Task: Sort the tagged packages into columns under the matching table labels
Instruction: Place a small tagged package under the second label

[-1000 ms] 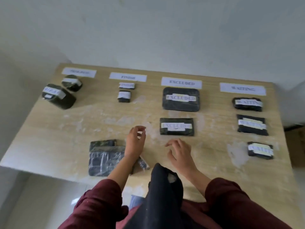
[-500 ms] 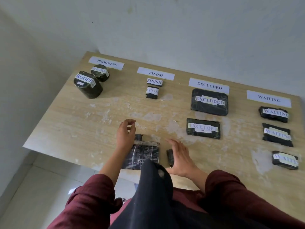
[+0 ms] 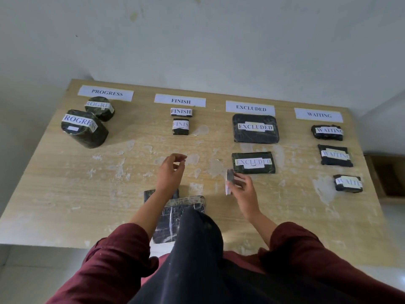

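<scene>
A small black-wrapped package [image 3: 230, 181], judged light, stiff and slightly slick, is pinched edgewise above the counter [image 3: 65, 183] by the right hand [image 3: 241, 189], best held across its faces, while the left hand [image 3: 169, 172] hovers loosely curled, holding nothing.

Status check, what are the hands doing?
Right hand pinches small package, lifted. Left hand empty, loosely curled. Two packages unsorted near table edge.

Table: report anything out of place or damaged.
Two dark packages lie unsorted at the near edge, under no label, tags unseen. The right hand holds a small package tipped on edge. The tabletop veneer is scuffed in pale patches. The sorted columns look orderly.
</scene>
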Tool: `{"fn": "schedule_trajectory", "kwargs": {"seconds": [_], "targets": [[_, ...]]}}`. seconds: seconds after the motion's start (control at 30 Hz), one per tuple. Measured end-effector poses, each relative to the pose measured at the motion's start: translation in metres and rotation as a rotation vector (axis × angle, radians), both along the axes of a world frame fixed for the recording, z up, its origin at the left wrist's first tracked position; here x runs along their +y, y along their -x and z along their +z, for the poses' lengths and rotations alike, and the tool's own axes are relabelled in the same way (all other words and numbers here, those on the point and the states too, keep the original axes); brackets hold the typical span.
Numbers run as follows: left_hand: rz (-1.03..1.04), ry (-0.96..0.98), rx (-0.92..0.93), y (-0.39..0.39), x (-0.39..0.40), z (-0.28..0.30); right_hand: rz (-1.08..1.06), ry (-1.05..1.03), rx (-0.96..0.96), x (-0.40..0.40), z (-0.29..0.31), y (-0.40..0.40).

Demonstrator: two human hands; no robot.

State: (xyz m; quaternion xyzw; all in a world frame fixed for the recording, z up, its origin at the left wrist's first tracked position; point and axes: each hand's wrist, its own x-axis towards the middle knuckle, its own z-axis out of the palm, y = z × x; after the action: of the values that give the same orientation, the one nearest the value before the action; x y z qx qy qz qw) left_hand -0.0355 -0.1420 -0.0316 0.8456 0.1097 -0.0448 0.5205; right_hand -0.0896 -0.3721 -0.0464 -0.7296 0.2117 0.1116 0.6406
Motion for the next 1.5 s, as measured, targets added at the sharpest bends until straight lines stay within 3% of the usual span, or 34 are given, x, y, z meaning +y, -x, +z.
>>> {"fn": "schedule_trajectory", "kwargs": {"seconds": [0.1, 0.17, 0.3, 0.5, 0.63, 0.87, 1.03, 1.5], "targets": [[-0.123, 0.07, 0.077, -0.004, -0.006, 0.003, -0.282, -0.551, 0.217, 0.017, 0.02, -0.022], [-0.185, 0.096, 0.094, -0.005, -0.009, 0.006, -0.327, -0.655, 0.266, 0.023, 0.027, -0.031], [-0.219, 0.124, 0.084, -0.006, -0.014, 0.01, -0.302, -0.675, 0.274, 0.031, 0.028, -0.038], [-0.294, 0.098, 0.031, -0.007, -0.016, 0.012, -0.192, -0.584, 0.216, 0.036, 0.024, -0.048], [-0.204, 0.02, -0.047, -0.016, -0.007, 0.001, -0.116, -0.425, 0.183, 0.049, 0.022, -0.066], [0.031, -0.06, 0.108, -0.048, 0.036, -0.027, 0.239, 0.091, 0.226, 0.067, 0.0, -0.076], [0.022, -0.073, 0.17, -0.076, 0.042, -0.04, 0.328, 0.085, 0.278, 0.077, -0.008, -0.06], [0.044, -0.042, 0.139, -0.093, 0.044, -0.049, 0.664, 0.249, 0.133, 0.1, -0.01, -0.054]]}}
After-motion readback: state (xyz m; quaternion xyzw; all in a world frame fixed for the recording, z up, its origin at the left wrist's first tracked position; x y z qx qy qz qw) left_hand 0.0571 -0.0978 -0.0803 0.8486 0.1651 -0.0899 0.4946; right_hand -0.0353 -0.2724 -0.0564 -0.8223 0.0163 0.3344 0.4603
